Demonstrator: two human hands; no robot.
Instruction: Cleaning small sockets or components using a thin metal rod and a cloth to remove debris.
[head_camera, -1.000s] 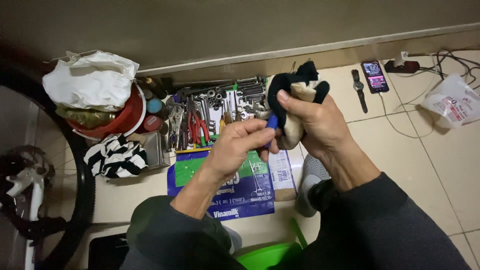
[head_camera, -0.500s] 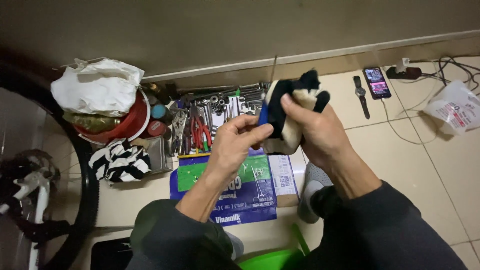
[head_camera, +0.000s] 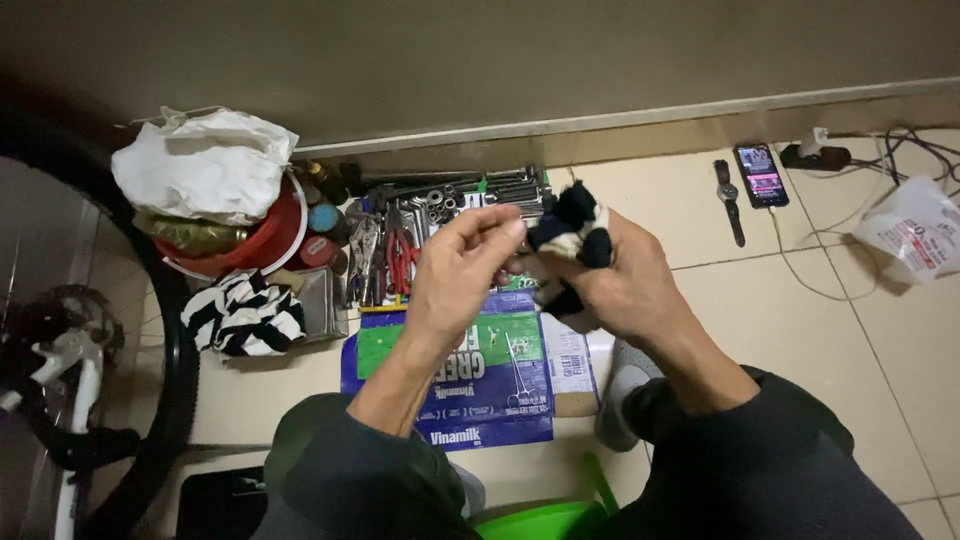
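While the right hand (head_camera: 620, 285) gripped a rag (head_camera: 570, 245), left hand (head_camera: 460, 265) fingers pinched shut beside it — contents unclear. Tools (head_camera: 440, 210) lay below.

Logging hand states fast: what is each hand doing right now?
Left hand: fingers pinched together at the rag; anything held cannot be told.
Right hand: closed on the black and white rag.

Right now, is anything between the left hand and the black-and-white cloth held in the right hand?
Nothing visible. The left hand has its fingertips right beside the black-and-white cloth, which the right hand grips above the blue flattened carton.
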